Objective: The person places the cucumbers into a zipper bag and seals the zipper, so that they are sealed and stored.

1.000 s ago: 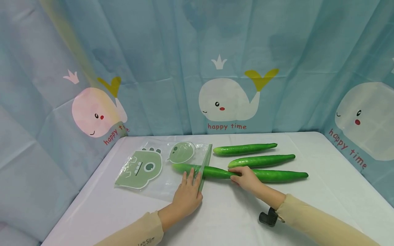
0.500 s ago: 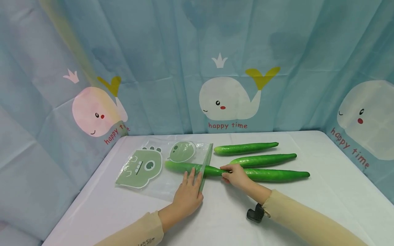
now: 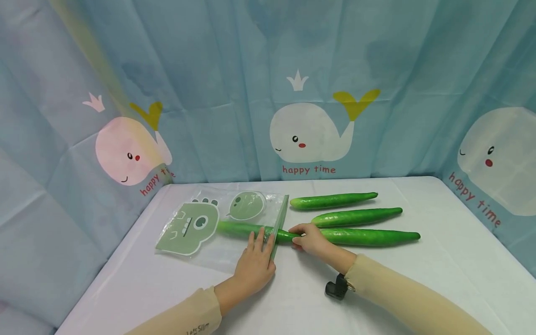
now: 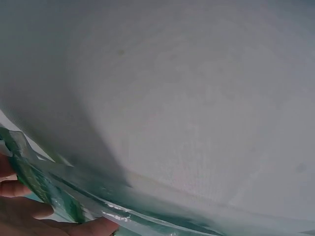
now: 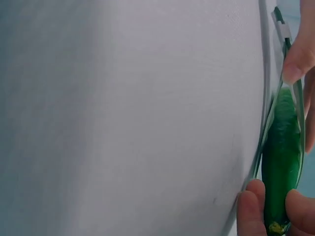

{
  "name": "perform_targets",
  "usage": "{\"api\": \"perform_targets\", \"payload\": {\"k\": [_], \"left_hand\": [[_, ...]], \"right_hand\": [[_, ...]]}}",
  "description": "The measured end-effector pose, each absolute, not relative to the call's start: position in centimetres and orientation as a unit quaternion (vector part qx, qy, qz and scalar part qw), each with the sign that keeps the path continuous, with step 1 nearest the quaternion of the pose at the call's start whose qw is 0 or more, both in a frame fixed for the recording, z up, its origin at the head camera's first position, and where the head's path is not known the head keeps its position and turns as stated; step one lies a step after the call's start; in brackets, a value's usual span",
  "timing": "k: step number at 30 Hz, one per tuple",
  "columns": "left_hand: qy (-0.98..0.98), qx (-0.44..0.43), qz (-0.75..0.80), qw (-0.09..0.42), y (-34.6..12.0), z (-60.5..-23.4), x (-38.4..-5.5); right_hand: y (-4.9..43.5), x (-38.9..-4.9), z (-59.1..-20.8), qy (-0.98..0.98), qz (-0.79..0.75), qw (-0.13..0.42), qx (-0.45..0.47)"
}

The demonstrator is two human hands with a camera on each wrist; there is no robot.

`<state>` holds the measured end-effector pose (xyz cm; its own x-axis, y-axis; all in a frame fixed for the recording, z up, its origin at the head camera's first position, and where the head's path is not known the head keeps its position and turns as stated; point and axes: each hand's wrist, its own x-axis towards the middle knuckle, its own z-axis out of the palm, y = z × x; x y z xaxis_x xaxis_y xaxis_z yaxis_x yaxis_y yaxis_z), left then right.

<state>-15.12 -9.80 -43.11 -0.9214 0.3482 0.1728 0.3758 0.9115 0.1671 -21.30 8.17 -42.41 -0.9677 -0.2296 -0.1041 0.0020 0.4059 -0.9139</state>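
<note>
A clear zip bag [image 3: 234, 253] with green cartoon prints lies on the table, its green-edged mouth facing right. My left hand [image 3: 254, 267] holds the bag at this mouth, fingers spread over the top sheet and thumb at the lip in the right wrist view. One cucumber [image 3: 240, 230] lies mostly inside the bag, its pale end toward the cartoon print. My right hand [image 3: 311, 241] pinches the cucumber's narrow end just outside the mouth. In the right wrist view, the cucumber [image 5: 281, 157] sits between the two parted lips of the bag.
Three more cucumbers lie to the right: a back one [image 3: 335, 200], a middle one [image 3: 360, 217] and a front one [image 3: 372, 237] partly behind my right hand. A white cloth covers the table [image 3: 293, 298]. A blue curtain [image 3: 226, 93] with whale prints hangs behind it.
My right hand has moved left, sliding the cucumber farther into the bag. The left hand and the bag have stayed in place, as have the other cucumbers.
</note>
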Motion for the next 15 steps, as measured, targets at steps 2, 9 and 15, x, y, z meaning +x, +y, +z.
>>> {"api": "perform_targets", "payload": {"k": [2, 9, 15], "left_hand": [[-0.975, -0.186, -0.097, 0.073, -9.85, -43.14, -15.17], [-0.975, -0.188, -0.095, 0.076, -9.81, -43.29, -15.19], [-0.976, -0.185, -0.089, 0.074, -9.81, -43.31, -15.08]], "right_hand": [[8.00, -21.26, -42.36, 0.830, -0.541, 0.115, -0.070], [8.25, -21.03, -42.15, 0.836, -0.533, 0.113, -0.058], [8.79, -20.48, -42.28, 0.827, -0.551, 0.103, -0.038]]}}
